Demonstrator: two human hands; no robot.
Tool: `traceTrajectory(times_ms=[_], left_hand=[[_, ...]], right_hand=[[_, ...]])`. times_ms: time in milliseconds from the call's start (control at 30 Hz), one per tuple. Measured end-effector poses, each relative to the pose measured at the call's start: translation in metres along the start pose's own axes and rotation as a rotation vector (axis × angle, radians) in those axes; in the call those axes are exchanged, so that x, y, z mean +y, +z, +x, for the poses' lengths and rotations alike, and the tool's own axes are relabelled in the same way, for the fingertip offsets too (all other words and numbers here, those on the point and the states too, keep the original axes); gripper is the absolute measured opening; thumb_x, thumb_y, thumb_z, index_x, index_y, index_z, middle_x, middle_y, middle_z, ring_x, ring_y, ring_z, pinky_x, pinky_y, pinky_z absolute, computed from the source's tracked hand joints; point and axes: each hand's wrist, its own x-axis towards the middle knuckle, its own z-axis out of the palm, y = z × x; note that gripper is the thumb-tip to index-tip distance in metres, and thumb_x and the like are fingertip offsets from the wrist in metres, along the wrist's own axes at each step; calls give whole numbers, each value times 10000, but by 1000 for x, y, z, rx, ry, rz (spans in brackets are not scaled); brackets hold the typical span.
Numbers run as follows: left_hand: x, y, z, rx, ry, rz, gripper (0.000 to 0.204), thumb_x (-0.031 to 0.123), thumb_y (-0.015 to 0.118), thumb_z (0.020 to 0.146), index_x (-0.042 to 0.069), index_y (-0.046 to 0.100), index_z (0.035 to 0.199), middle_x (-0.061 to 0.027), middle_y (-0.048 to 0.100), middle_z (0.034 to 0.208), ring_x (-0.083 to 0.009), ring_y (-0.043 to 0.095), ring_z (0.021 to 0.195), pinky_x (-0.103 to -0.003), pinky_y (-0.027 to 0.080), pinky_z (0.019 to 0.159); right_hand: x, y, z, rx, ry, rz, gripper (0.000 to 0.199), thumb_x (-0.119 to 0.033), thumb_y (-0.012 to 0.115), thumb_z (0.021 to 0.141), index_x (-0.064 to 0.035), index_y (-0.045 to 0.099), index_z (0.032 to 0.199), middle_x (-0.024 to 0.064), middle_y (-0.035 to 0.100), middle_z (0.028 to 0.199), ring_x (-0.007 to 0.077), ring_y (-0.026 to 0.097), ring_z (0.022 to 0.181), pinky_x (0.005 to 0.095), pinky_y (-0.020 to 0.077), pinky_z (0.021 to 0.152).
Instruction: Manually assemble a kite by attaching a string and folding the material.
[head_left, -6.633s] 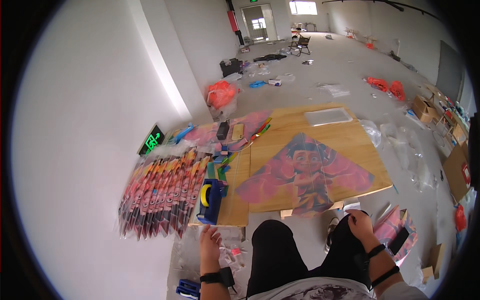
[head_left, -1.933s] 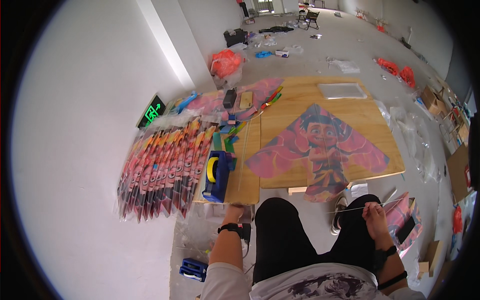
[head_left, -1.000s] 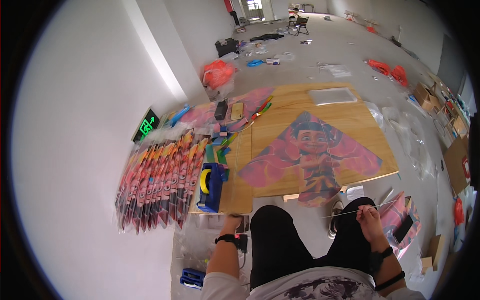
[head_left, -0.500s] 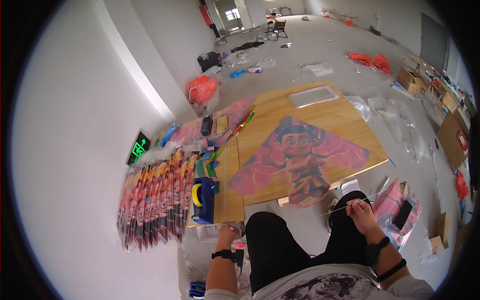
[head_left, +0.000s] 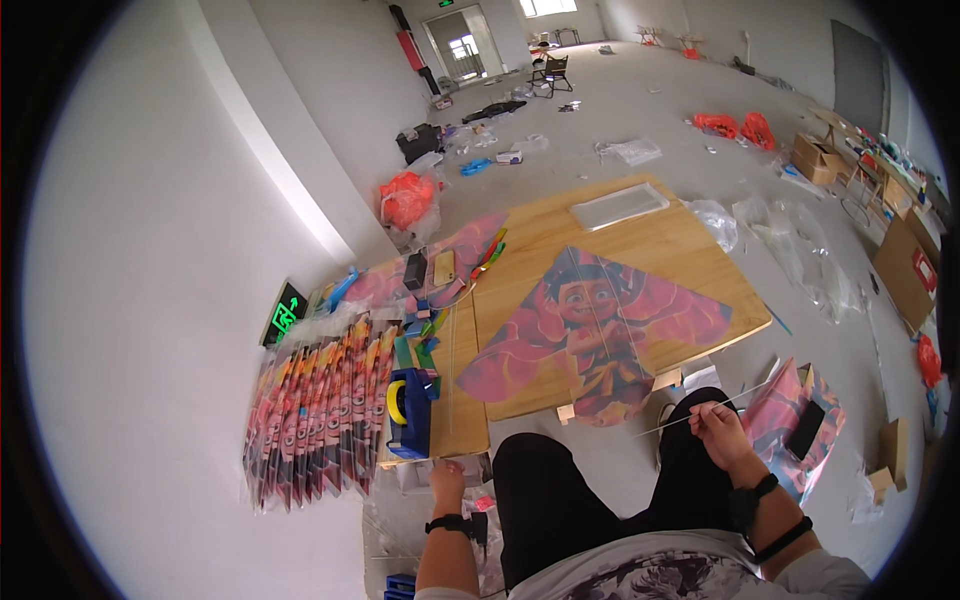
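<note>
head view, looking down: nearest, at six o'clock, the person's black-trousered knees fill the lower middle, with a patterned shirt at the very bottom edge. at seven o'clock the left hand point(head_left: 447, 482), a black band on its wrist, reaches down to clear plastic packets point(head_left: 415, 515) on the floor at the near edge of the low wooden board point(head_left: 690, 250); its fingers curl downward onto the packets, but whether they grip anything cannot be told. at four o'clock the right hand point(head_left: 716, 432), with black bands on the wrist, has thumb and fingertips pinched shut on a thin pale rod point(head_left: 700, 412) that runs from the hand out toward the left and toward the upper right, above the right knee. just beside that hand, further to four o'clock, a folded pink printed kite point(head_left: 795, 425) with a dark patch lies on the floor.

further out, at the centre, a spread kite point(head_left: 595, 335) printed with a cartoon figure on pink and red petals lies flat on the board, its lower tip hanging over the near edge. at nine o'clock from it a blue tape dispenser point(head_left: 410, 412) with a yellow roll stands on the board's left corner, and beyond that a fanned row of bagged kites point(head_left: 310, 415) lies against the white wall. a green lit exit sign point(head_left: 284, 316) leans at the wall's foot. at twelve o'clock a clear flat tray point(head_left: 618, 205) sits on the board's far end. far off, orange bags, cardboard boxes and scattered plastic litter the grey floor.
</note>
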Motion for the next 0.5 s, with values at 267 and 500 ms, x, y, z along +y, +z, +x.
traceTrajectory(times_ms=[267, 500], left_hand=[[210, -105, -69, -85, 155, -540, 101, -21, 697, 914, 2, 656, 1004, -109, 730, 944, -148, 692, 810, -278, 553, 753], [322, -162, -135, -307, 457, -1210, 174, -63, 644, 939, 16, 634, 1094, -206, 731, 1054, -298, 726, 968, -405, 575, 938]], right_hand=[[-32, 26, -9, -17, -111, -125, 227, -188, 545, 1068, 3, 667, 1081, 82, 698, 955, 165, 654, 825, 303, 536, 777], [-131, 125, -29, -403, -681, -39, 242, -201, 559, 1063, -5, 633, 1182, 157, 694, 996, 259, 662, 834, 346, 544, 775]])
